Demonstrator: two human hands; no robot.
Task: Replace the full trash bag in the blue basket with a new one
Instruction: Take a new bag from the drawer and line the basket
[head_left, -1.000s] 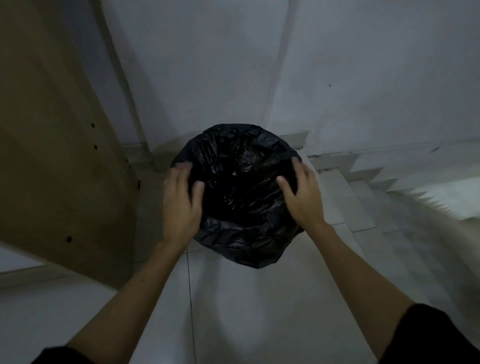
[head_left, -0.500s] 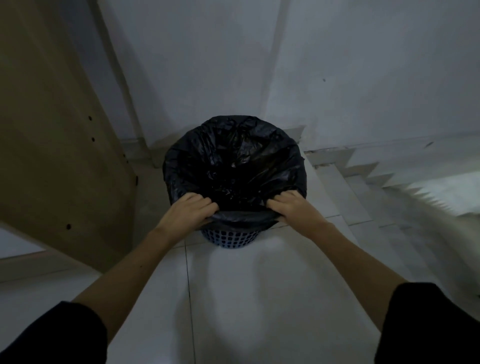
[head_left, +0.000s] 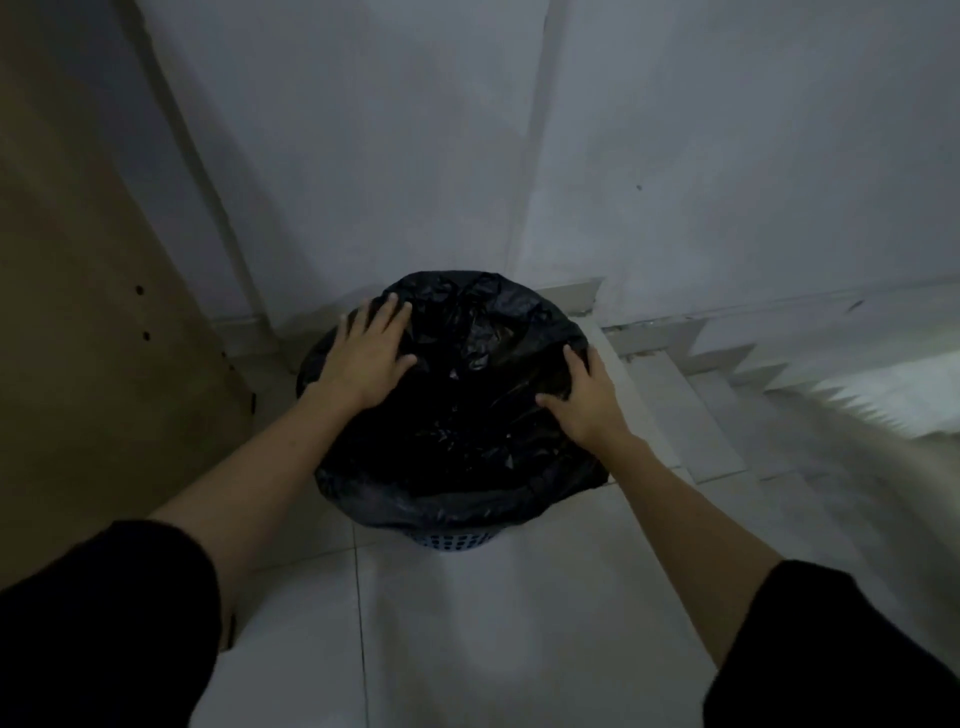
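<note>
A black trash bag (head_left: 467, 415) lines the blue perforated basket (head_left: 457, 540), which stands on the tiled floor near the wall corner. The bag's edge is folded down over the rim and hides most of the basket; only a blue strip shows at the bottom front. My left hand (head_left: 369, 353) lies flat with spread fingers on the bag at the rim's far left. On the right side of the rim, my right hand (head_left: 584, 400) rests with its fingers laid over the plastic.
A brown wooden panel (head_left: 93, 338) stands close on the left. White walls (head_left: 519, 156) meet in a corner just behind the basket. Tiled steps (head_left: 727, 415) descend to the right. Pale floor tiles (head_left: 467, 649) lie in front of me.
Both hands left the near front edge of the bag, where they gripped the plastic, and moved up to the left and right sides of the rim. The bag now covers more of the basket.
</note>
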